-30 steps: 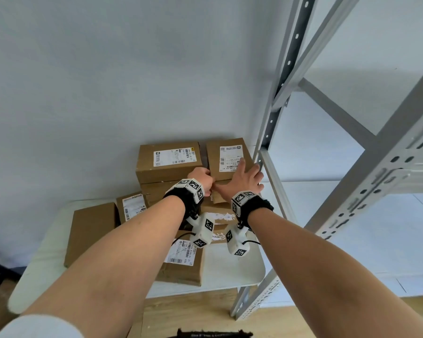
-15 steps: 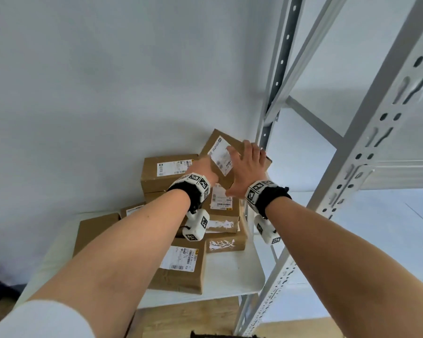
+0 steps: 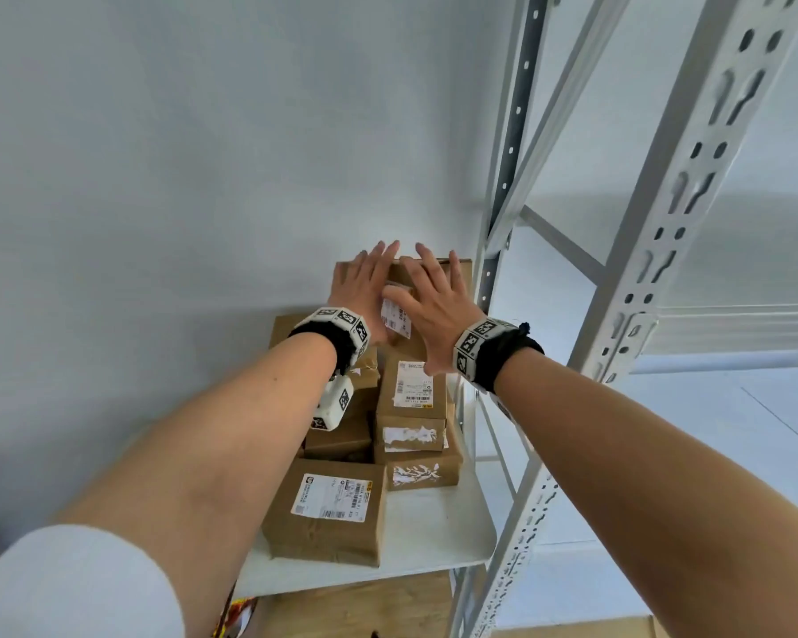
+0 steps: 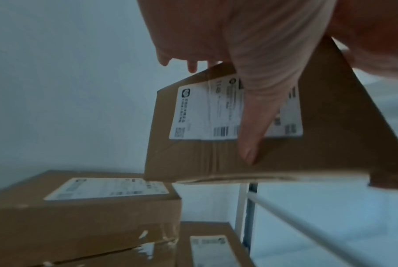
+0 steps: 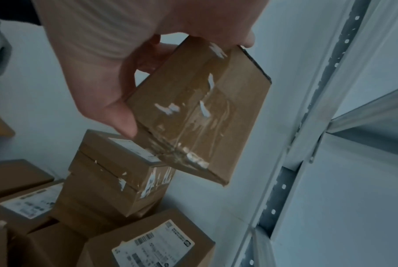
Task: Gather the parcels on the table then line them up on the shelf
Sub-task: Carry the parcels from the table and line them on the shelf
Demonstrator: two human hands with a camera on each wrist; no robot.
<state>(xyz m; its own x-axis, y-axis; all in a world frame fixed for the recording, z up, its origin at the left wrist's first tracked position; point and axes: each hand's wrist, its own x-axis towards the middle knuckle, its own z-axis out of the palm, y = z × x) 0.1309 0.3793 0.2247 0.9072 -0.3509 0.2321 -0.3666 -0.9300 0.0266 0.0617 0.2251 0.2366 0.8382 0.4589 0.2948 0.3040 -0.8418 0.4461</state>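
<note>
I had the labelled cardboard parcel (image 3: 399,310) up in the air between both hands, clear above the stack on the counter (image 3: 438,536) and just left of the shelf upright (image 3: 498,250). My left hand (image 3: 358,292) lay along its left side, fingers stretched nearly straight past the top edge, thumb flat across the white shipping label (the left wrist view showed that plainly). My right hand (image 3: 434,310) took the other side, fingers spread over the far edge, thumb pressed on a taped face of the box. So each grip was wide, closed only as far as the box allowed, and the parcel was pinched between thumb and fingers on both sides.

The parcel sat tilted, one corner pointing down toward the pile. Below it, a stack of small taped parcels (image 3: 411,407) stood at the counter's right, close to the shelf frame. A wider parcel with a label (image 3: 328,508) lay nearer me at the counter's front. Another large box (image 4: 83,207) sat to the left, label up. Beyond the upright, the shelf board (image 3: 733,407) showed pale and flat.
</note>
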